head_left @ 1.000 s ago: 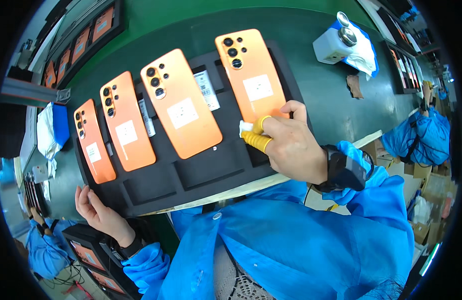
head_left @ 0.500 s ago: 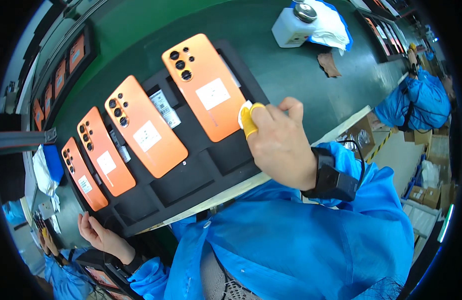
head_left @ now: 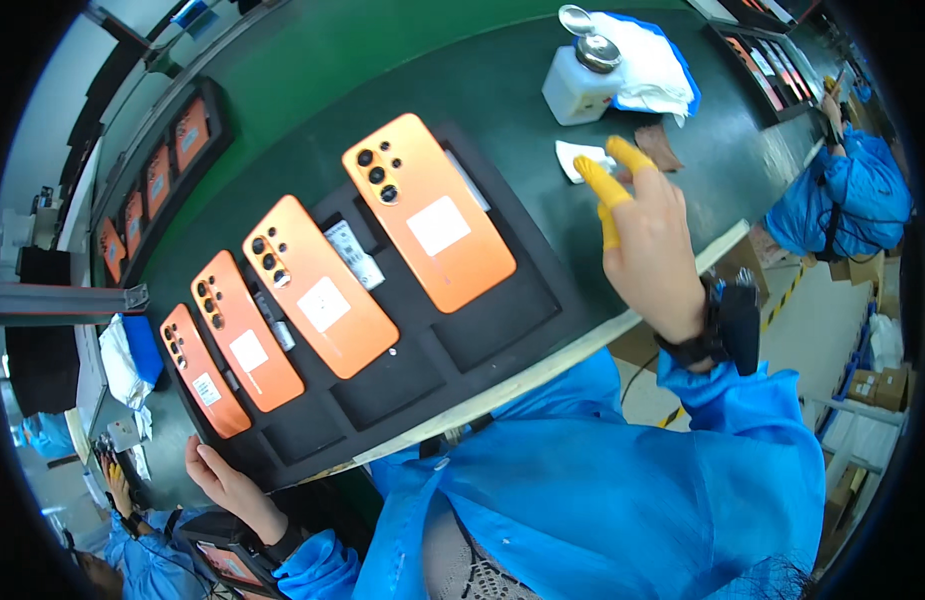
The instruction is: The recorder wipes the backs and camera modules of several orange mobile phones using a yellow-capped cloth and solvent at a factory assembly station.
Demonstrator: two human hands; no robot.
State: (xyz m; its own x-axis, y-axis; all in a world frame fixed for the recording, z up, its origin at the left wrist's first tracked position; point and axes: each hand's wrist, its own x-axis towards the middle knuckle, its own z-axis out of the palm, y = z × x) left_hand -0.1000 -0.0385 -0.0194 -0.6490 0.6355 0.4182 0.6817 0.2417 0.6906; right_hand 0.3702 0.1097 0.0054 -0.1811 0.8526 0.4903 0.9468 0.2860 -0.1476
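My right hand (head_left: 650, 245), with yellow finger cots on its fingers, hovers over the green bench to the right of a black tray (head_left: 507, 332). Its covered fingers are stretched out and apart, a fingertip at a folded white wipe (head_left: 572, 158); whether they touch is hard to tell. Four-lens orange phones lie in a slanting row on the tray: the rightmost phone (head_left: 467, 270), a second phone (head_left: 362, 338), a third phone (head_left: 272, 383) and the leftmost (head_left: 227, 410). Each bears a white label. My left hand (head_left: 232, 487) rests at the tray's near left corner, fingers extended, holding nothing visible.
Behind the wipe stands a white pump bottle (head_left: 580, 88) beside a pile of white cloths (head_left: 650, 70). A brown cloth (head_left: 659, 148) lies by my right fingers. Another tray of orange phones (head_left: 217, 130) sits far left. Co-workers in blue sleeves (head_left: 847, 195) work at both sides.
My right hand has left the rightmost phone's lower edge and moved right and away with the white wipe, its fingers spreading. My left hand stays by the tray corner. The view has shifted slightly.
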